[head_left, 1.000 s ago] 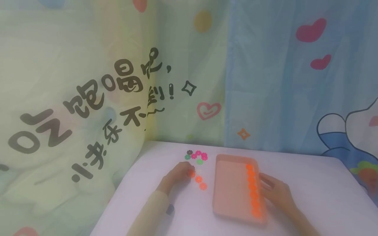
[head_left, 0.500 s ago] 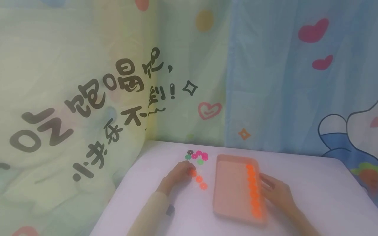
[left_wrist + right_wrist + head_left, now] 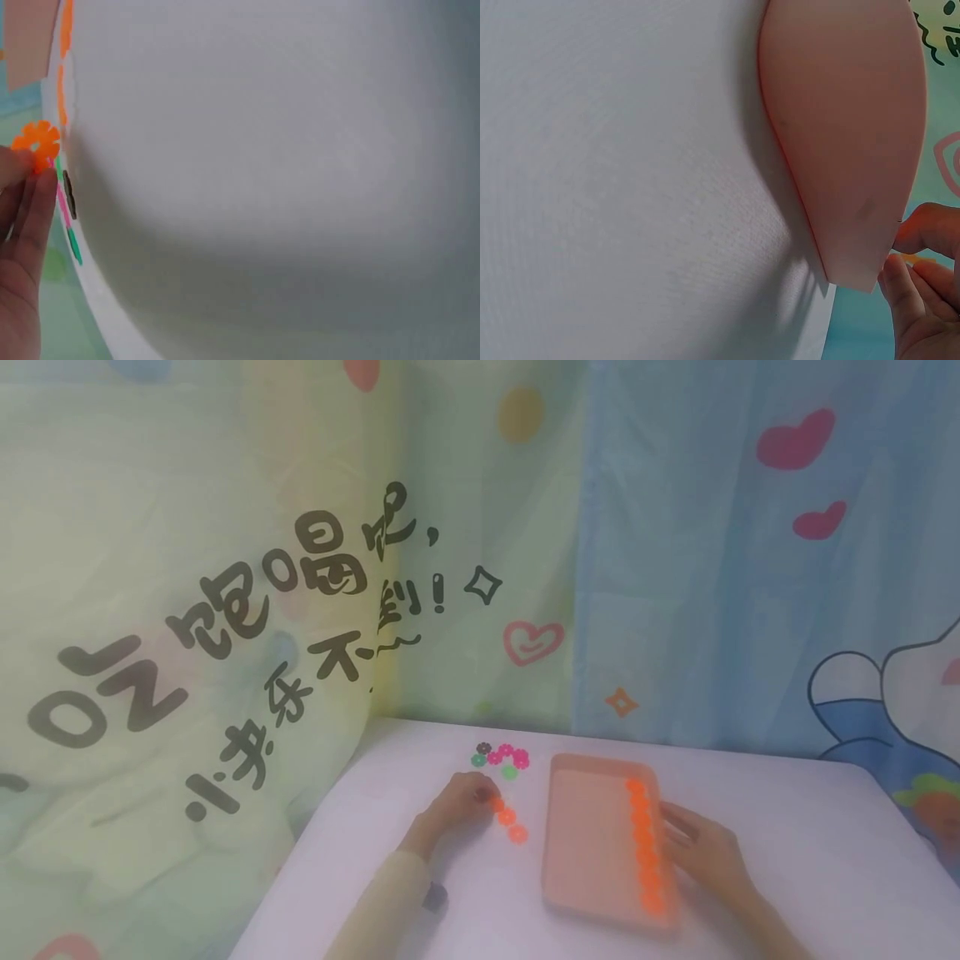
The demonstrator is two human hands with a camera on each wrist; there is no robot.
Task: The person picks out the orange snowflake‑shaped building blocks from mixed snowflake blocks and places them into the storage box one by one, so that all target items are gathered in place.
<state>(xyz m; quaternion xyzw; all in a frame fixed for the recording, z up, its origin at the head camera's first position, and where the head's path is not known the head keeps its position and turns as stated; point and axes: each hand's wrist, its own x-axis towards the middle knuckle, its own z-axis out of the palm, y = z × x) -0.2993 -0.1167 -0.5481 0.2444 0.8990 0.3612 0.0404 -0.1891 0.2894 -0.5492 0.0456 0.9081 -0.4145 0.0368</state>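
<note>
Fingertips of my left hand (image 3: 457, 802) pinch an orange flower-shaped plastic disc (image 3: 45, 133), best seen in the left wrist view. In the head view that disc is mostly hidden by the hand. Loose orange discs (image 3: 517, 834) lie in a slanting line just right of these fingers. My right hand (image 3: 705, 852) grips the right rim of a shallow pink tray (image 3: 585, 852); the right wrist view has its fingers at the top edge of the tray wall (image 3: 840, 127). Along the inside of that right rim runs a column of several orange discs (image 3: 642, 839).
Behind the left hand lie several other flower discs: pink (image 3: 520, 759), light green (image 3: 510, 772), teal (image 3: 478, 761) and dark brown (image 3: 483, 748). The white table (image 3: 810, 827) backs onto printed curtains (image 3: 675, 568). A small dark object (image 3: 435, 897) shows beside the left sleeve.
My left fingertips have shifted slightly right, with the pinched disc closer to the loose orange discs and less visible. The right hand and tray look the same.
</note>
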